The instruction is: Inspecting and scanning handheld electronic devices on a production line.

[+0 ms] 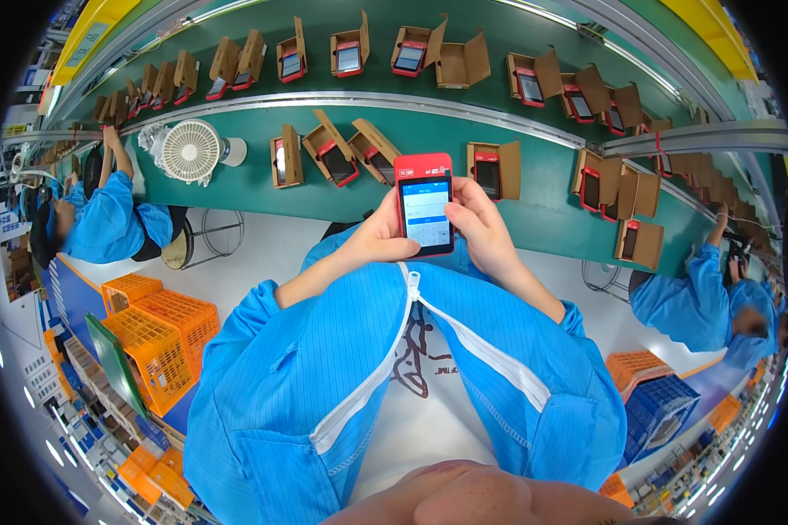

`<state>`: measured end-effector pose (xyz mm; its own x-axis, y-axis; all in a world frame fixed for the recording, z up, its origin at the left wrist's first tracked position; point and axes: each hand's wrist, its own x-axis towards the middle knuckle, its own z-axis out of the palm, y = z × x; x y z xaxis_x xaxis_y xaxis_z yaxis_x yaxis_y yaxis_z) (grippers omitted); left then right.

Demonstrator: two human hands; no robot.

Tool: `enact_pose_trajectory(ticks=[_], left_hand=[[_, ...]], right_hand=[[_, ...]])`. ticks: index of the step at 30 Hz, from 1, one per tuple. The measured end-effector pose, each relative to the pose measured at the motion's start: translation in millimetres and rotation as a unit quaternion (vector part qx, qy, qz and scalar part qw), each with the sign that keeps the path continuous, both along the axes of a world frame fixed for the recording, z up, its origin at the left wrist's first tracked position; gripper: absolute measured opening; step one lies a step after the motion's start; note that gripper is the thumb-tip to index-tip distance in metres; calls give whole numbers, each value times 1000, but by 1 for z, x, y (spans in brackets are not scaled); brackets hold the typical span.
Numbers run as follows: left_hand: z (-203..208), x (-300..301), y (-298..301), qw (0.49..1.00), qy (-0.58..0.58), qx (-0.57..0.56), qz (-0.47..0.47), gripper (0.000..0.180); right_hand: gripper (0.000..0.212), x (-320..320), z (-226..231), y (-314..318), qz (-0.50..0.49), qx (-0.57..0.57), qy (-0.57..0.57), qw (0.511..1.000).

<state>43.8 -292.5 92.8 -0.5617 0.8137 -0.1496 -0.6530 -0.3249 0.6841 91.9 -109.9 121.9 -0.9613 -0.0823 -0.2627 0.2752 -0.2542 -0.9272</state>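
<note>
Both my hands hold a red handheld payment terminal (425,214) upright in front of my chest, its lit screen facing me with a keypad showing. My left hand (378,229) is closed round the lower left side, thumb near the bottom edge of the screen. The right hand (481,220) grips the right side, with its thumb over the right edge of the screen. Beyond it on the green bench stand open cardboard boxes with similar terminals in them, such as a box (331,150) to the left and another box (494,171) to the right.
A white fan (191,151) stands on the bench (263,122) at left. Behind a metal rail, a conveyor (315,35) carries several open boxes. Orange crates (162,337) stand at lower left, a blue crate (659,416) at lower right. People in blue sit on both sides.
</note>
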Motion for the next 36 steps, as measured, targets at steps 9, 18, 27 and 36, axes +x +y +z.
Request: enact_pose_trajectory(ticks=[9, 18, 27, 36], left_hand=[[-10, 3, -1, 999, 31, 32, 8, 91], [-6, 2, 2, 1000, 23, -6, 0, 89], [-7, -2, 2, 999, 38, 4, 3, 89], [-11, -8, 3, 1000, 22, 22, 0, 92]], right_hand=[[33, 1, 5, -3, 4, 57, 0, 998], [30, 3, 1, 0, -1, 33, 1, 999], [34, -2, 1, -1, -4, 39, 10, 999], [32, -9, 13, -5, 4, 79, -14, 997]])
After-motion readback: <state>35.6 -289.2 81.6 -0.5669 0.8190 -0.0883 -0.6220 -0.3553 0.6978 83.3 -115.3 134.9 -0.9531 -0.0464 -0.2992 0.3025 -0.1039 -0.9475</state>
